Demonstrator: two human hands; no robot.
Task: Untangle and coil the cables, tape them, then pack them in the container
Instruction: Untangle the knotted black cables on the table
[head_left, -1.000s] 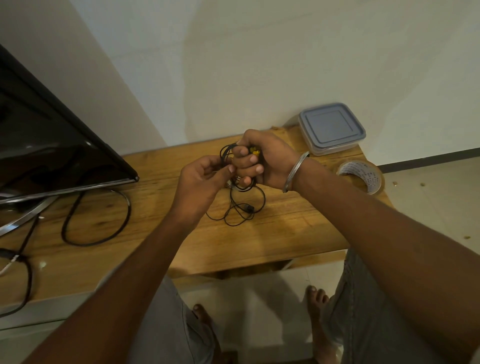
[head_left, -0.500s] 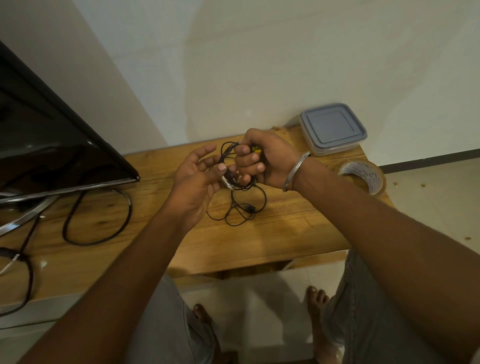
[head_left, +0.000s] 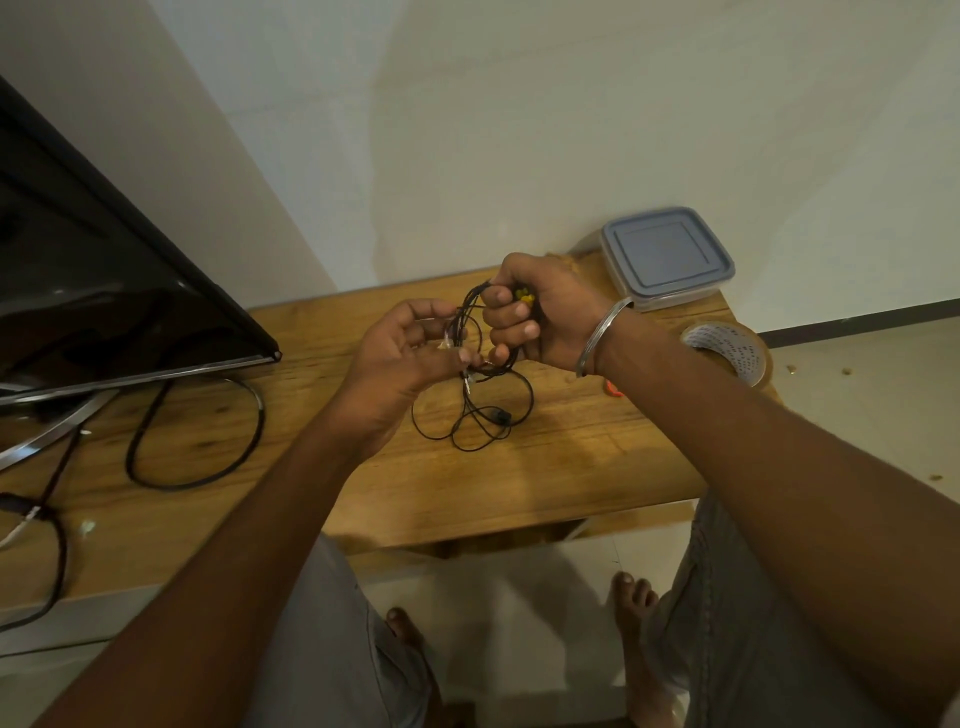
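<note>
- Black and thin, the earphone cable (head_left: 470, 410) hangs between both hands above the wooden table (head_left: 571, 457), its lower loops trailing down toward the wood with a small inline remote (head_left: 500, 416) among them.
- Right hand (head_left: 540, 317) is clenched round the upper bundle, something yellow (head_left: 525, 297) peeking out of the fist, probably an earbud tip.
- Left hand (head_left: 405, 353) pinches a strand just beside that fist, fingers half curled, working at the knot.
- Judging by its look, this cable is feather-light, limp and springy: it will snag on itself, so hold the bundle in the fist and tease single strands near the tangle, never yanking at the remote or the plugs.
- Tape roll (head_left: 727, 351) waits at the right edge, partly behind the right wrist, which wears a metal bangle (head_left: 597, 338).
- Lidded grey container (head_left: 667, 254) sits at the far right corner against the wall, its lid on.
- Well apart on the left, a thick black cord (head_left: 197, 447) loops below a dark screen (head_left: 104, 291).
- Nothing blocks the hands; the lid needs lifting before packing.
</note>
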